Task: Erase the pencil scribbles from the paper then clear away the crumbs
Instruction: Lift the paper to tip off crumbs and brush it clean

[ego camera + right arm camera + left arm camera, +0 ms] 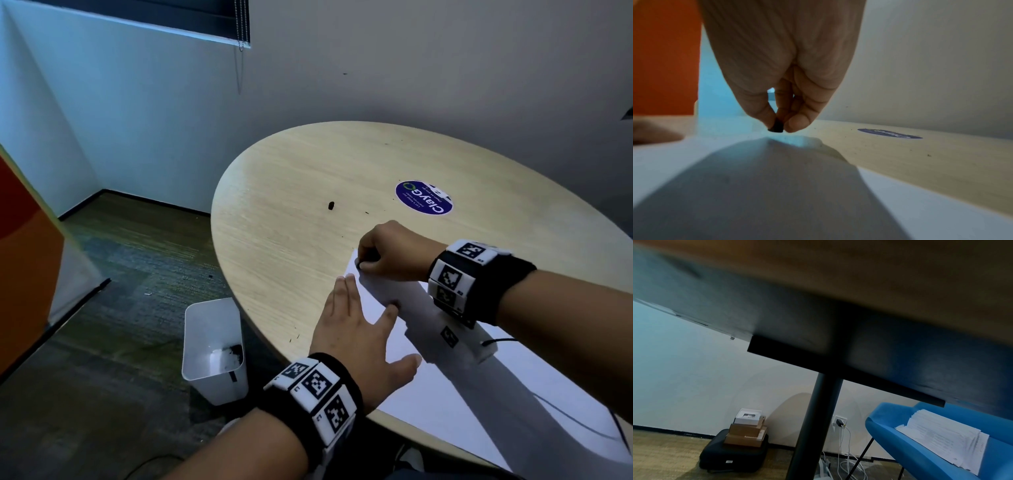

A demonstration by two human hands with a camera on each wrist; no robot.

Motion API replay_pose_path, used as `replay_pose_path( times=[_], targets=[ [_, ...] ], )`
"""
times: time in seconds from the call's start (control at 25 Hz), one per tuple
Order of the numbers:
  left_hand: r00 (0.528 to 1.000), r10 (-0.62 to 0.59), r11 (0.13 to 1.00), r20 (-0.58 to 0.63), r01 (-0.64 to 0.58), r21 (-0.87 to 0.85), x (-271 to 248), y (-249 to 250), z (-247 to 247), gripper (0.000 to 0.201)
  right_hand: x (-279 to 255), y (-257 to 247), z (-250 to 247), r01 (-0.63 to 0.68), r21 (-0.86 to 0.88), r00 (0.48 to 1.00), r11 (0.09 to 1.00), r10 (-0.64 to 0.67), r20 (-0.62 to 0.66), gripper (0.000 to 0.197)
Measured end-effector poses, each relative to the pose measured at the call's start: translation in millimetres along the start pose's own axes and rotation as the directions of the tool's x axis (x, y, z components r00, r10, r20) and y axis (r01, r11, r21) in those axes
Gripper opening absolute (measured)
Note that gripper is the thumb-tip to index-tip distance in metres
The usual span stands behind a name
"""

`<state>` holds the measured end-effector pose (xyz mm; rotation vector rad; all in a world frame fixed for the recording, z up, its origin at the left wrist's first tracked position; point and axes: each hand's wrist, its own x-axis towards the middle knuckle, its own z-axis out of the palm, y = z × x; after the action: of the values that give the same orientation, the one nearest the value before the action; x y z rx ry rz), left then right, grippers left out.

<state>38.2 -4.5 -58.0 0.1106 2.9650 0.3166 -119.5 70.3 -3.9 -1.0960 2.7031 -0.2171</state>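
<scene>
Two hands work the sheet of paper (pixel 394 329) on the surface (pixel 291 205): left hand (pixel 359 329) flat, fingers straight, pinning it; right hand (pixel 387 253) pinching a dark eraser (pixel 359 264) at the far corner. Left wrist view shows only the underside. Right wrist view: fingers (pixel 797 121) clamp the eraser (pixel 776 126) just above paper. Erasing seems underway; next, press and rub, then sweep crumbs (pixel 294 337) toward the bin (pixel 214 349).

Head view looks down on table (pixel 291 192); left wrist under it; right wrist skims top, close.
</scene>
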Motion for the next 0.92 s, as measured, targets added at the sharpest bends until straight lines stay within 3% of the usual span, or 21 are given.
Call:
replay_pose_path(
  times=[0.12,0.24,0.32,0.52,0.6,0.72,0.92],
  targets=[
    [1.000,-0.007,1.000,0.015,0.007,-0.001,0,0,-1,0.081,6,16,-12,-0.094,0.000,0.988,0.996,0.094,-0.124,0.009],
    [1.000,0.003,1.000,0.025,-0.003,0.003,4,-3,-5,0.082,1,10,-16,-0.052,0.132,0.998,0.990,0.054,-0.013,0.006],
    [1.000,0.002,1.000,0.000,-0.002,0.004,6,-5,-5,0.083,-6,-2,-5,0.012,0.110,0.999,0.994,-0.017,0.047,0.006],
    [1.000,0.002,1.000,0.012,-0.002,-0.017,5,-5,-4,0.084,9,8,-5,-0.050,0.052,0.993,0.997,0.055,-0.102,0.010],
    [1.000,0.003,1.000,0.014,-0.003,-0.019,5,-4,-4,0.084,8,10,-10,-0.065,0.085,0.995,0.994,0.071,-0.076,0.009],
    [1.000,-0.002,1.000,-0.014,0.002,-0.017,6,-6,-3,0.084,-4,-1,-3,-0.002,0.126,0.999,0.992,-0.002,0.034,0.006],
    [1.000,-0.003,1.000,0.009,0.003,-0.024,5,-5,-5,0.085,8,11,-1,-0.053,0.085,0.991,0.995,0.063,-0.115,0.009]
  ],
)
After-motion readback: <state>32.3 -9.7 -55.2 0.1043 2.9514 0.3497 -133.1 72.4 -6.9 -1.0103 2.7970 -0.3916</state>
